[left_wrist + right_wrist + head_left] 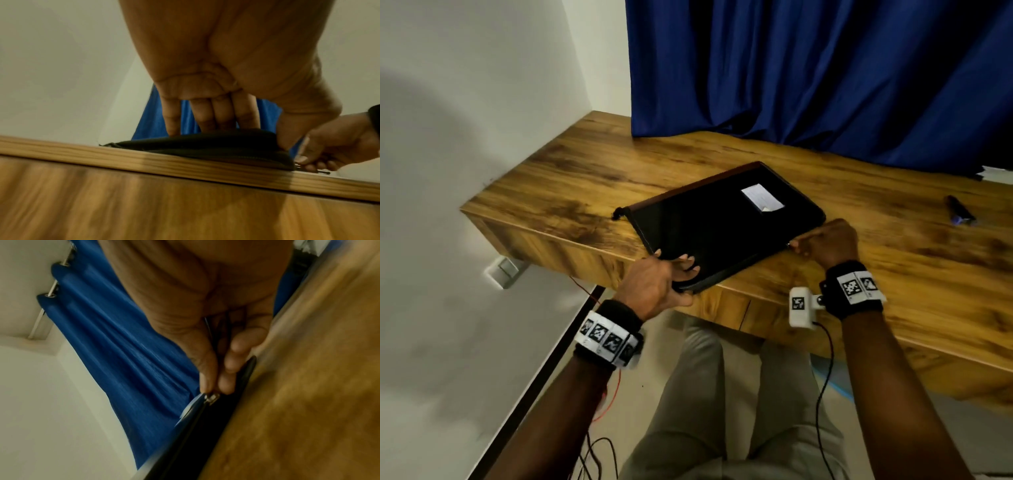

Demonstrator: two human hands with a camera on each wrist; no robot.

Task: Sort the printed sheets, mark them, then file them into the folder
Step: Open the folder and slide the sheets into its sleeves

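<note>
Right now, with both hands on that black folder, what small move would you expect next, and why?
Probably the right hand draws the zipper pull along the edge of the folder. Its thumb and finger pinch the pull at a corner, while the left hand holds the near corner down on the desk.

Wooden desk (571, 192); blue curtain (808, 68); white wall (482, 85)

Label (762, 202) text too small to read; papers (998, 174) cut off.
</note>
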